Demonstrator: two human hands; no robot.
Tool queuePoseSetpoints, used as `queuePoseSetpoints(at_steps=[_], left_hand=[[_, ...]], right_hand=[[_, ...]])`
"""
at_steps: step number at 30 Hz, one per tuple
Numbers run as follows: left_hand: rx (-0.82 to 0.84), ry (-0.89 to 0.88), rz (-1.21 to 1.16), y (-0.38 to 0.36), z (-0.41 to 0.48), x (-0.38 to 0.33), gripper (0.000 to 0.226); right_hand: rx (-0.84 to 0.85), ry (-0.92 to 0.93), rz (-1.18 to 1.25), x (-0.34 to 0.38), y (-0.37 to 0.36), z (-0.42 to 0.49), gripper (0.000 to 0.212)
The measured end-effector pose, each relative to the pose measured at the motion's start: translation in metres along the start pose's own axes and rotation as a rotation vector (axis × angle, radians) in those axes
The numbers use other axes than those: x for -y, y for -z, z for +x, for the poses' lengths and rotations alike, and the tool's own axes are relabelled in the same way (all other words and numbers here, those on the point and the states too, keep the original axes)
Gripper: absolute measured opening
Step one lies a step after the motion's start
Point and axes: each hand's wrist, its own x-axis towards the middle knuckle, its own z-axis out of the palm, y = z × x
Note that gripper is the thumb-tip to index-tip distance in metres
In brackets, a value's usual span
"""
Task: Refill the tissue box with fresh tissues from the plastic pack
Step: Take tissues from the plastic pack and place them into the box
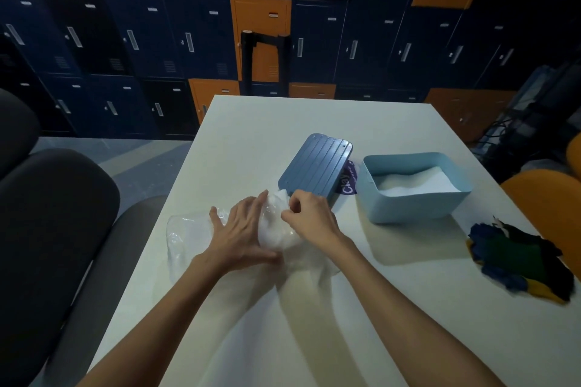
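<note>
A clear plastic pack point(185, 236) lies crumpled on the white table point(251, 135) in front of me, with white tissues point(275, 229) inside its right end. My left hand point(242, 229) presses flat on the pack, fingers spread. My right hand point(309, 214) pinches the tissues at the pack's far edge. The light blue tissue box point(412, 204) stands open to the right, white tissues point(415, 182) lying inside it. Its darker blue ribbed lid point(316, 166) lies flat between the pack and the box.
A purple label point(349, 182) peeks out beside the lid. A pile of dark blue, green and yellow cloth point(522, 258) sits at the table's right edge. Grey chairs point(47, 229) stand left, an orange chair point(547, 198) right, lockers behind.
</note>
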Motion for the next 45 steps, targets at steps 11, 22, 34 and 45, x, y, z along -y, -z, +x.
queuePoseSetpoints(at_steps=[11,22,34,45], left_hand=[[-0.037,-0.014,0.016,0.004,-0.003,0.009,0.116],[-0.022,0.003,0.017,0.007,-0.004,0.020,0.116],[0.201,0.088,0.037,0.019,-0.004,0.026,0.130],[0.036,-0.324,-0.617,0.090,0.046,-0.102,0.088]], right_hand=[[0.020,-0.300,0.418,-0.025,0.027,0.017,0.021],[0.082,-0.355,0.569,-0.034,0.049,0.030,0.015],[0.002,-0.223,0.423,-0.041,0.111,0.027,0.022],[-0.020,-0.096,0.504,-0.049,0.178,-0.023,0.028]])
